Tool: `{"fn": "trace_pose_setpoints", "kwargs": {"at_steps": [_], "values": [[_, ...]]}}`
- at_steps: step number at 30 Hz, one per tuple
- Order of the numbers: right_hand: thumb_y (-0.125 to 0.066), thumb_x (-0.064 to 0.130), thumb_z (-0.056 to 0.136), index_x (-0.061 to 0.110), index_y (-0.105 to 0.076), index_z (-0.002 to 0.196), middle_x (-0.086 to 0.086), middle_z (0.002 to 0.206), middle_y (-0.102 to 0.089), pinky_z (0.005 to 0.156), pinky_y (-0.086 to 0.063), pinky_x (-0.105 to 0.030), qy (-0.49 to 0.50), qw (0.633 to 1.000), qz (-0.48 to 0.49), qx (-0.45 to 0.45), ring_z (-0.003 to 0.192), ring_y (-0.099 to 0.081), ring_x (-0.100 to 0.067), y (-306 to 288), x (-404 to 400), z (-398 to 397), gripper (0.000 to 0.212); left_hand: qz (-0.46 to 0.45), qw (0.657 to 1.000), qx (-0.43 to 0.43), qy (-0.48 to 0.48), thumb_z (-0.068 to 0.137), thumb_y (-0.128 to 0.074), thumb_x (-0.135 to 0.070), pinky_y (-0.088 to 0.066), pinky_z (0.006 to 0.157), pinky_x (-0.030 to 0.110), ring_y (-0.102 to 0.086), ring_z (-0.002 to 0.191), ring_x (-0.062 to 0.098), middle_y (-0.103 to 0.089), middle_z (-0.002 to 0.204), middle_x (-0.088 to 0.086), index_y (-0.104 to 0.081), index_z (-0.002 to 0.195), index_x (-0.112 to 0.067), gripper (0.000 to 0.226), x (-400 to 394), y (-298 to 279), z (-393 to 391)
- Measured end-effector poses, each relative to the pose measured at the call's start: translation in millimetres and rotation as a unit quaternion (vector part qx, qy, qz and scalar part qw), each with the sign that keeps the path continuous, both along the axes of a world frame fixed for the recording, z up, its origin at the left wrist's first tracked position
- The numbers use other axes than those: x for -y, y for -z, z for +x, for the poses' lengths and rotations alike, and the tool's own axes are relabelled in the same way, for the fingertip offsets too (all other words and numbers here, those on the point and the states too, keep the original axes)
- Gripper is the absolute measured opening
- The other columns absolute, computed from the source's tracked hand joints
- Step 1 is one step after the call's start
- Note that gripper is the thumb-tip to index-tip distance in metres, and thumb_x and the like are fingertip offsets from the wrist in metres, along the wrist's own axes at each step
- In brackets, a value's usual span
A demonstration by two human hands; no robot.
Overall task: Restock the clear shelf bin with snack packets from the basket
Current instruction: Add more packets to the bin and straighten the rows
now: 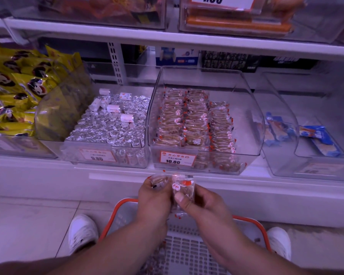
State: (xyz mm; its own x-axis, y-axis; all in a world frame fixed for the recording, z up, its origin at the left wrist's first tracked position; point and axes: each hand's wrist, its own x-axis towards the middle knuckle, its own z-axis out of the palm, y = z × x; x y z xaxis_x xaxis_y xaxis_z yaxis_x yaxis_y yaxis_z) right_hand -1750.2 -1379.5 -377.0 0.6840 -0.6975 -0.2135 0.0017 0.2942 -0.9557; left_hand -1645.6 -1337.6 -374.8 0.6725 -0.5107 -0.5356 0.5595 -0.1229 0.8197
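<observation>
The clear shelf bin (pixel 246 116) stands at the middle of the lower shelf, holding rows of clear-wrapped brown snack packets (pixel 187 120) and a 10.80 price tag. Below its front edge, both hands hold a small stack of the same snack packets (pixel 182 187). My left hand (pixel 153 197) grips the stack's left side. My right hand (pixel 199 201) pinches its right side with the thumb on top. The orange-rimmed basket (pixel 187 247) sits on the floor under my arms, with a few packets visible near its left side.
A bin of silver foil-wrapped rolls (pixel 109 124) stands left of the clear bin, with yellow bags (pixel 18 86) further left. A bin with blue packets (pixel 318 139) is on the right. An upper shelf (pixel 167 38) overhangs. My white shoes (pixel 81 231) flank the basket.
</observation>
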Motion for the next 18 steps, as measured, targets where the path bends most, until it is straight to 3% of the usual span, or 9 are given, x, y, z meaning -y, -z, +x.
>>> {"fn": "trace_pose_setpoints", "kwargs": {"at_steps": [2,5,9,11,13,16,18], "values": [[-0.072,0.019,0.080,0.004,-0.072,0.110,-0.012,0.111,-0.074,0.106,-0.046,-0.041,-0.003,0.999,0.038,0.018,0.111,-0.066,-0.024,0.4,1.8,-0.8,0.034,-0.013,1.000,0.005,-0.013,0.084,-0.076,-0.003,-0.056,0.061,0.032,-0.067,0.073,0.024,-0.073,0.095,0.025,-0.060,0.114,0.004,0.035,0.9,0.7,2.8],[-0.071,0.026,0.075,0.001,-0.073,0.107,-0.020,0.112,-0.071,0.106,-0.042,-0.045,-0.015,0.998,0.059,0.019,0.105,-0.064,-0.024,0.8,3.7,-0.9,0.040,-0.015,1.000,0.025,-0.007,0.088,-0.073,-0.010,-0.054,0.059,0.030,-0.068,0.071,0.023,-0.074,0.093,0.021,-0.062,0.107,-0.003,0.023,1.7,0.6,2.5],[-0.069,0.026,0.084,0.012,-0.070,0.112,-0.006,0.106,-0.075,0.094,-0.052,-0.032,-0.011,0.999,-0.015,-0.026,0.103,-0.069,-0.017,4.6,-0.1,-1.2,0.032,-0.008,0.999,0.045,0.009,0.098,-0.060,-0.012,-0.056,0.072,0.040,-0.068,0.079,0.027,-0.073,0.096,0.020,-0.062,0.109,-0.002,0.015,0.2,2.4,-5.6],[-0.070,0.018,0.087,0.014,-0.068,0.113,-0.002,0.105,-0.075,0.089,-0.056,-0.032,0.000,0.998,-0.040,-0.038,0.102,-0.070,-0.016,5.6,-0.2,-0.4,0.026,-0.012,0.999,0.035,0.013,0.101,-0.055,-0.016,-0.055,0.072,0.041,-0.068,0.080,0.029,-0.074,0.094,0.020,-0.063,0.108,-0.004,0.016,-0.8,0.4,-7.8],[-0.075,0.017,0.081,0.011,-0.066,0.112,-0.004,0.104,-0.075,0.084,-0.057,-0.035,0.028,0.999,-0.022,-0.035,0.098,-0.070,-0.019,6.5,0.7,1.2,0.032,-0.006,1.000,0.021,0.013,0.103,-0.051,-0.023,-0.052,0.063,0.032,-0.066,0.072,0.027,-0.074,0.085,0.015,-0.065,0.104,-0.005,0.023,0.0,-1.4,-6.9],[-0.076,0.031,0.068,0.007,-0.065,0.110,-0.005,0.099,-0.076,0.075,-0.053,-0.023,0.027,0.999,0.000,-0.023,0.088,-0.069,-0.013,6.1,1.6,1.4,0.050,0.023,1.000,0.001,0.006,0.103,-0.043,-0.043,-0.052,0.056,0.027,-0.069,0.060,0.022,-0.076,0.074,0.009,-0.070,0.093,-0.007,0.046,3.1,-6.1,-6.6],[-0.074,0.030,0.073,0.010,-0.063,0.111,-0.002,0.102,-0.075,0.078,-0.051,-0.020,0.002,0.999,-0.008,-0.033,0.094,-0.069,-0.012,5.4,0.0,0.7,0.045,0.031,0.999,-0.022,-0.001,0.101,-0.040,-0.054,-0.053,0.056,0.028,-0.070,0.057,0.021,-0.075,0.069,0.008,-0.074,0.083,-0.008,0.060,2.7,-9.6,-5.6]]}}
